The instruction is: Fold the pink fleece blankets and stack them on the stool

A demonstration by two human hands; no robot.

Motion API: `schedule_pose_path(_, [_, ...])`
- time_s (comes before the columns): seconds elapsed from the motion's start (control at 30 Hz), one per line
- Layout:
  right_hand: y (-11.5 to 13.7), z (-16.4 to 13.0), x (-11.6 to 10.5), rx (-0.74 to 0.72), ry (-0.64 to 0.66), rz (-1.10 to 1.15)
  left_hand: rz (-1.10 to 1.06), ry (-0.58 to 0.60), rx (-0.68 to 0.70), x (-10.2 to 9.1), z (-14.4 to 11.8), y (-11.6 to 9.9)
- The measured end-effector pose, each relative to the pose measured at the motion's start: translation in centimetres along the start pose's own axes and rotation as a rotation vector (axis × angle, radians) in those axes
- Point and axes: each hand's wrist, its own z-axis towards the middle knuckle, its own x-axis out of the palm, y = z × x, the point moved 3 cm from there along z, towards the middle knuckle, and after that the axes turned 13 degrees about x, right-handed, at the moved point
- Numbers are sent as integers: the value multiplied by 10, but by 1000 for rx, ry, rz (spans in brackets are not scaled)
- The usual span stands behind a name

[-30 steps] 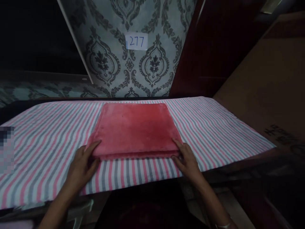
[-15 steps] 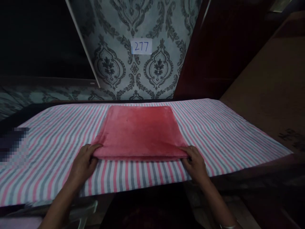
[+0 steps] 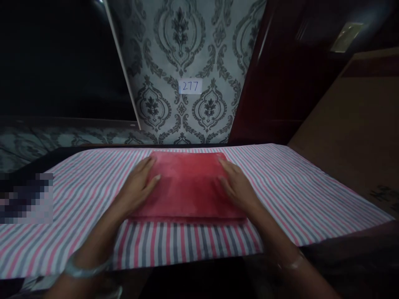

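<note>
A folded red plush cloth lies in the middle of a table covered with a pink, grey and white striped sheet. My left hand rests flat on the cloth's left part, fingers spread and pointing away from me. On the right part of the cloth, my right hand lies palm down in the same way. Neither hand grips anything. Bangles show on both wrists.
A patterned wall with a paper label reading 277 stands behind the table. A dark wooden panel rises at the back right and a brown cardboard surface lies to the right. A blurred patch sits at the left edge.
Both hands let go of the cloth's near corners and moved forward onto its top, now pressing flat. The cloth looks folded shorter. The camera view tilted upward.
</note>
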Motion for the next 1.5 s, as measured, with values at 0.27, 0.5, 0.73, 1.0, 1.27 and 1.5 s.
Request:
schedule_pose_path(0.27, [72,150,103,176,276,-343,178,426,53,82,167,-22])
schedule_pose_path(0.5, [12,136,145,264,284,-467,282,519,-148,150,144,21])
schedule_pose_path(0.73, [-10,130,153,229,256,-460,297,437,-157,163,125,34])
schedule_pose_path(1.0, [-14,132,154,235,265,-447,310,403,-379,151,124,54])
schedule_pose_path(1.27, [-10,132,151,264,247,-423,228,449,-470,146,122,72])
schedule_pose_path(1.5, [-5,130,148,284,267,-440,175,434,-489,138,124,73])
